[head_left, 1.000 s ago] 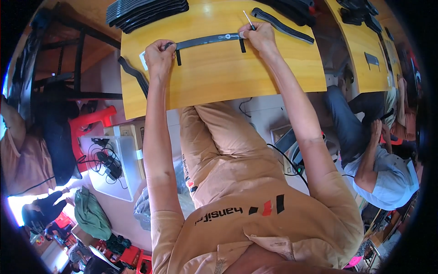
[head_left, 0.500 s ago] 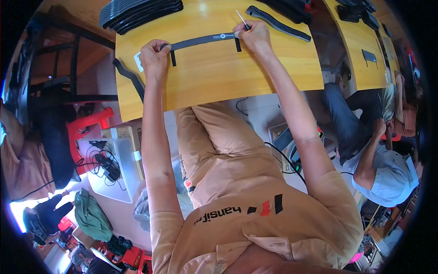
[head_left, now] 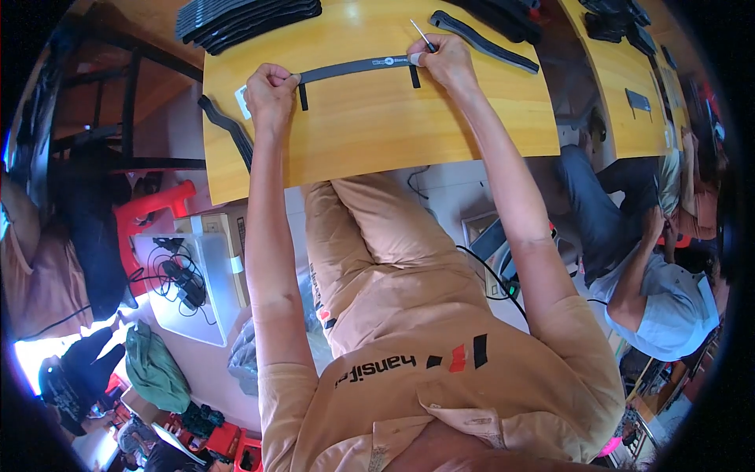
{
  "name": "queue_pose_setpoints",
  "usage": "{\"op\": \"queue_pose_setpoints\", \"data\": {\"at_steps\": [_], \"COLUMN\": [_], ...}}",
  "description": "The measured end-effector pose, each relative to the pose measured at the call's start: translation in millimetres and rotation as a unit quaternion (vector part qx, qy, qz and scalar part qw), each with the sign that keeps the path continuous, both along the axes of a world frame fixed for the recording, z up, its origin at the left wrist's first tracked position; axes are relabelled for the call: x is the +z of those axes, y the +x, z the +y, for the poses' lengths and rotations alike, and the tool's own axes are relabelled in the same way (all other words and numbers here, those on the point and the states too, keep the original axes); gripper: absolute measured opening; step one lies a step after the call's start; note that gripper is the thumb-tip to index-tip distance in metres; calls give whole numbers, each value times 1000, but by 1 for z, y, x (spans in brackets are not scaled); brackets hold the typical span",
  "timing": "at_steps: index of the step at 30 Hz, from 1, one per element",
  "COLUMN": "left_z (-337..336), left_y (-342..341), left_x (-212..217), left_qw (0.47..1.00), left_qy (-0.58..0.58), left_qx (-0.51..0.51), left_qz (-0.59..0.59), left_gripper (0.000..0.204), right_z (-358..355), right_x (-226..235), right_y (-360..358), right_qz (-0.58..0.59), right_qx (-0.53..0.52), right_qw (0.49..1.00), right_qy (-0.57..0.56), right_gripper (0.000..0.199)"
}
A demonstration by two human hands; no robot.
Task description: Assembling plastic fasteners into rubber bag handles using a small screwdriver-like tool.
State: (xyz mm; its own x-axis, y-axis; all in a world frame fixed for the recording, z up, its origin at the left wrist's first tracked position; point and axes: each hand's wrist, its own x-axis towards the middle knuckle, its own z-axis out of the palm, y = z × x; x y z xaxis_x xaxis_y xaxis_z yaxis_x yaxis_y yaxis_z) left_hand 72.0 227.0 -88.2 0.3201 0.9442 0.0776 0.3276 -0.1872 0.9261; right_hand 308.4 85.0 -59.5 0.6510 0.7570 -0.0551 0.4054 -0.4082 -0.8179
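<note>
A dark grey strap point(head_left: 346, 69) with pale print near its right end stretches between my hands, just over the yellow tabletop. My left hand point(head_left: 271, 93) pinches its left end between thumb and fingers. The strap's right end is gripped by my right hand point(head_left: 448, 63), which also keeps a thin pointed tool point(head_left: 425, 39) with a black handle between its fingers, tip pointing up and away. Two narrow black strips point(head_left: 303, 97) hang toward me from the strap, one near each end. Beside my left hand, a white label point(head_left: 243, 102) lies on the table.
A pile of black straps point(head_left: 244, 22) sits at the far left of the table point(head_left: 377, 141). One black strap point(head_left: 487, 43) lies at the far right, another point(head_left: 226, 130) along the left edge. A clear bin with cables point(head_left: 212, 291) stands below left. People sit at both sides.
My left hand has shifted slightly right and up with the strap's left end, and its fingers have regripped. The right hand has moved a little to the right.
</note>
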Motion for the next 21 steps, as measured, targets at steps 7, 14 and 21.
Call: {"op": "queue_pose_setpoints", "data": {"at_steps": [7,14,21], "left_z": [-12,-24,-38], "left_y": [5,2,-30], "left_x": [20,32,55], "left_qw": [998,982,981], "left_qy": [22,121,159], "left_qx": [23,38,77], "left_qz": [49,138,84], "left_gripper": [10,6,12], "right_z": [-4,-20,-39], "right_x": [9,10,17], "right_y": [-11,-5,-9], "right_qz": [-85,-132,-118], "right_qx": [10,-38,-24], "right_qw": [996,991,993], "right_qy": [-13,-2,2], "right_gripper": [9,10,10]}}
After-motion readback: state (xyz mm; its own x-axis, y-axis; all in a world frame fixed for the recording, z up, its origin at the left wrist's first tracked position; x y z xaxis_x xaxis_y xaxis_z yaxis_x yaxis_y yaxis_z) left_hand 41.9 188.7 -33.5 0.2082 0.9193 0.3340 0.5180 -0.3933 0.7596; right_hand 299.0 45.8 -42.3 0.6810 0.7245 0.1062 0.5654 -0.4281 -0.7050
